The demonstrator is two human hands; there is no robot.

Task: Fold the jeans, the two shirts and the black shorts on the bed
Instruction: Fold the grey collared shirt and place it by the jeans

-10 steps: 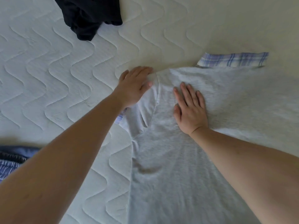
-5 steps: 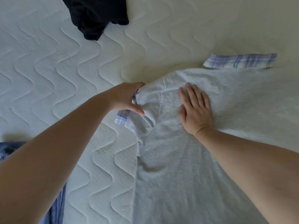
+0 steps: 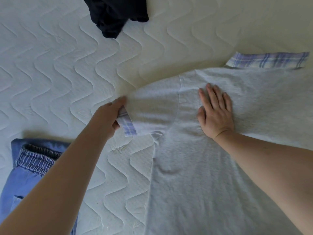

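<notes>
Quilted white mattress (image 3: 55,68) is carrying a grey T-shirt (image 3: 194,175) spread flat, with the jeans (image 3: 28,175) lying near-left and the black shorts (image 3: 116,14) bunched at the far edge. Sleeve-straightening appears to be under way: the left hand (image 3: 108,119) is pinching the plaid-cuffed sleeve (image 3: 152,112), stretching it outward, while the right hand (image 3: 216,112) is pressing flat, fingers straight, on the chest. Folding that sleeve inward likely comes next.
</notes>
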